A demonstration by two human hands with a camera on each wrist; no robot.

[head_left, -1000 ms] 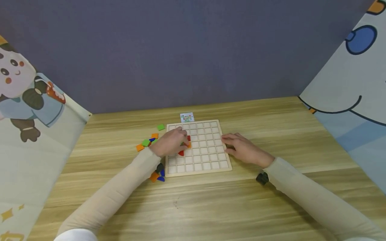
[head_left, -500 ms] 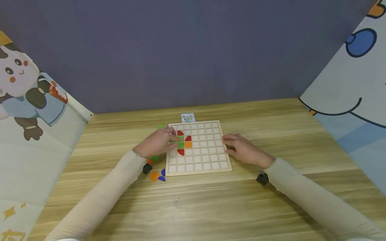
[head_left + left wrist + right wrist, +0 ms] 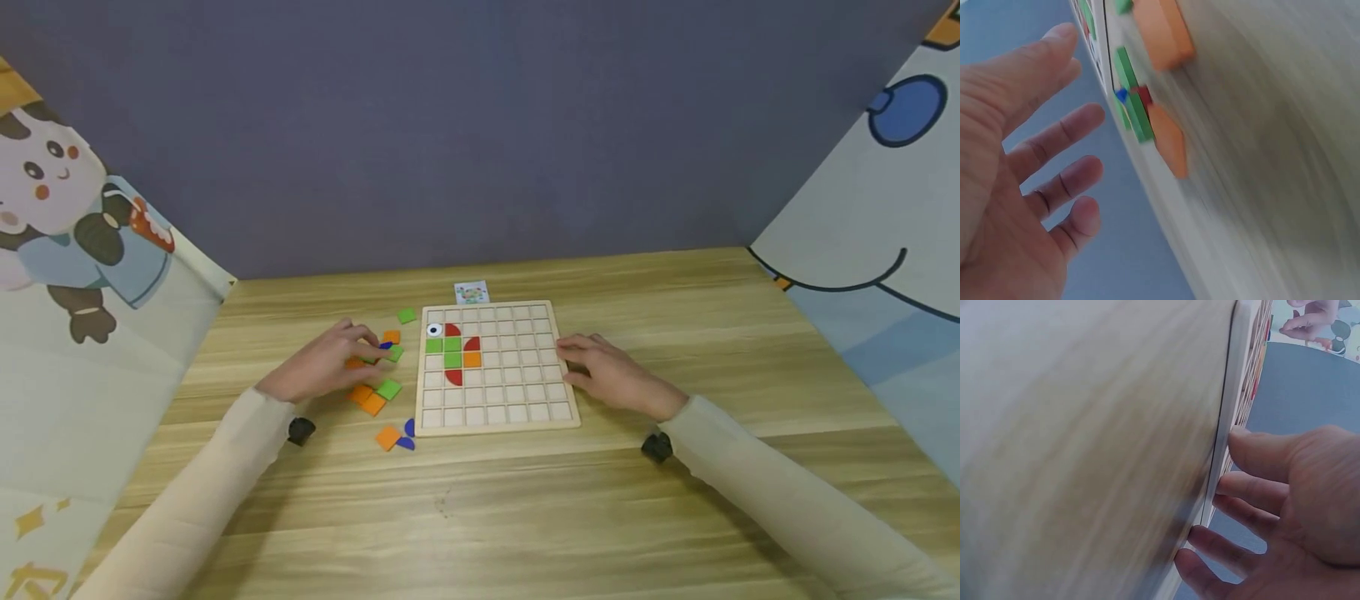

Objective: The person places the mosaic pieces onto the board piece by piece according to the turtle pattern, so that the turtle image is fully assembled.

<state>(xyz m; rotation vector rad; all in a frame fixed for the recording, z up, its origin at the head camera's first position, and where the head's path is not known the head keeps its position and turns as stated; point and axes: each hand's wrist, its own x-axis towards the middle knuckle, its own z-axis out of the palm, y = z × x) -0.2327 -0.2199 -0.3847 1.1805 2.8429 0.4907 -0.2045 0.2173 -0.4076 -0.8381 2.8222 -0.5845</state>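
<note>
A square wooden grid board (image 3: pixel 517 373) lies on the table in the head view. Near its left side sit green squares (image 3: pixel 452 360), red quarter-rounds (image 3: pixel 453 377), an orange square (image 3: pixel 472 359) and a round eye piece (image 3: pixel 434 330). My left hand (image 3: pixel 330 362) hovers over loose tiles left of the board. In the left wrist view its fingers are spread and hold nothing, above orange tiles (image 3: pixel 1169 140) and green tiles (image 3: pixel 1138 115). My right hand (image 3: pixel 615 375) rests its fingertips against the board's right edge (image 3: pixel 1229 406), fingers nearly straight.
A small picture card (image 3: pixel 471 292) lies behind the board. Loose blue half-rounds (image 3: pixel 406 443) and an orange tile (image 3: pixel 387 437) lie at its front left corner, and a lone green tile (image 3: pixel 407 316) at its back left. A dark panel (image 3: pixel 480 133) bounds the table's back.
My left hand has drawn back leftwards from the board to the loose tiles, uncovering the eye piece and the green squares. The right hand stays at the board's edge.
</note>
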